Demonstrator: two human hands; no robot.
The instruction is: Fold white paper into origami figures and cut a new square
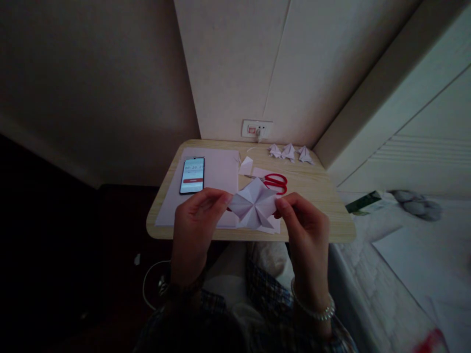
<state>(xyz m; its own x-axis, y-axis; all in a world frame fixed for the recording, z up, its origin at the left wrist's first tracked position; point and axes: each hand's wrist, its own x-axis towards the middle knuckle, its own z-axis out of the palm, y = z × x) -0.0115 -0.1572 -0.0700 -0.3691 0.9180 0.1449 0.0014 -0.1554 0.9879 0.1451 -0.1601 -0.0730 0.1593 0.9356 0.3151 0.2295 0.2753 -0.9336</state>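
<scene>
A creased white paper square (253, 205), partly folded into a pointed shape, is held up above the near edge of a small wooden table (316, 191). My left hand (196, 220) pinches its left corner. My right hand (303, 225), with a bead bracelet at the wrist, pinches its right corner. Both hands have their fingers closed on the paper.
On the table lie a lit phone (192, 175) on a large white sheet (221, 171), red-handled scissors (274, 181), paper scraps (246, 165) and three small folded paper figures (289, 152) near the wall socket (256, 129). A bed (405, 255) lies to the right.
</scene>
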